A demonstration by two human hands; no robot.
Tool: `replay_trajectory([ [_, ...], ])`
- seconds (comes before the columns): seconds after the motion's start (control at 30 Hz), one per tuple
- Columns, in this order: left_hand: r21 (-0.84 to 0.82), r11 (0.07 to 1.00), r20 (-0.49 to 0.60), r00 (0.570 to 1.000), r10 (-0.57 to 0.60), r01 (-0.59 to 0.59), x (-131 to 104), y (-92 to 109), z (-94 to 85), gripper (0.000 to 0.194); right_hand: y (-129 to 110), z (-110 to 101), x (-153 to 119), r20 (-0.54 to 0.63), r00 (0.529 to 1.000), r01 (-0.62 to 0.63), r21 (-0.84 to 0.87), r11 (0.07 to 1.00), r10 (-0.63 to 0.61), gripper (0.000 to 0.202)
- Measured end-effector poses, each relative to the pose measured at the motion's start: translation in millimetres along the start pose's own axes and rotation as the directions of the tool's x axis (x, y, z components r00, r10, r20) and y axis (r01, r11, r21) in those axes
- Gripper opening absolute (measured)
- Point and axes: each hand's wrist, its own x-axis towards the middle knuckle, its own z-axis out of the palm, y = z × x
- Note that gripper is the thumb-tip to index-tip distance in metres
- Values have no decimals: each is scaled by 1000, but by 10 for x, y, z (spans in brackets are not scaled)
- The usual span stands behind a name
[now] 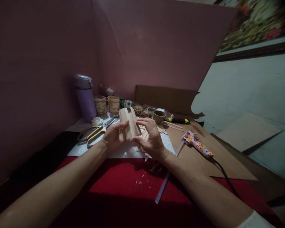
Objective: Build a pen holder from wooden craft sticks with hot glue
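A pale wooden piece made of upright sticks side by side (pixel 130 126) is held up between both hands above the table's middle. My left hand (pixel 115 134) grips its left side, with the thumb across the front. On the right, my right hand (pixel 152 137) has its fingers and thumb closed on the piece's right and lower edge. Loose and broken sticks (pixel 144 134) lie beneath and behind it. Large gold-handled scissors (pixel 95 133) rest left of my left hand.
A purple bottle (pixel 86 101) and two decorated cups (pixel 113 106) stand behind at left. A brown cup (pixel 159 117), a black and yellow cutter (pixel 179 121) and a flowered glue gun (pixel 198 145) are at right. A glue stick (pixel 162 187) lies on red cloth (pixel 104 180).
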Motion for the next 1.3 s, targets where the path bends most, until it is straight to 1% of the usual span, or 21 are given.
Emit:
replay_trajectory([
  [0.13, -30, 999, -13, 1000, -17, 16, -9, -10, 17, 32, -3, -3, -1, 2, 1000, -8, 9, 1000, 8, 40],
  [0.27, -24, 999, 6, 1000, -30, 30, -13, -22, 6, 32, 8, 0, -2, 12, 999, -31, 17, 999, 30, 40],
  [0.43, -7, 1000, -6, 1000, -13, 13, -1, -27, -22, 34, 25, 10, -3, 4, 1000, -31, 29, 999, 31, 41],
  [0.53, -27, 999, -22, 1000, -20, 19, -6, -29, -19, 34, 21, 13, -2, 1, 1000, -30, 28, 999, 30, 40],
  [0.7, -62, 997, 37, 999, -37, 40, -44, -40, 31, 38, 10, 4, 5, -14, 999, -36, 26, 999, 37, 41],
  [0.8, -78, 996, 34, 998, -49, 52, -56, -45, 54, 41, 11, -4, 10, -12, 999, -51, 23, 998, 51, 44],
  [0.9, -98, 993, 44, 997, -57, 62, -51, -50, 47, 40, 10, -12, 14, -15, 999, -34, 25, 999, 35, 45],
  [1.1, -130, 988, 135, 989, -64, 82, -39, -57, 21, 35, -10, -23, 21, -29, 1000, -12, 13, 1000, 12, 40],
  [1.3, -154, 984, 142, 988, -67, 89, -46, -64, 27, 42, 2, -20, 18, -28, 1000, 10, 5, 1000, -10, 43],
])
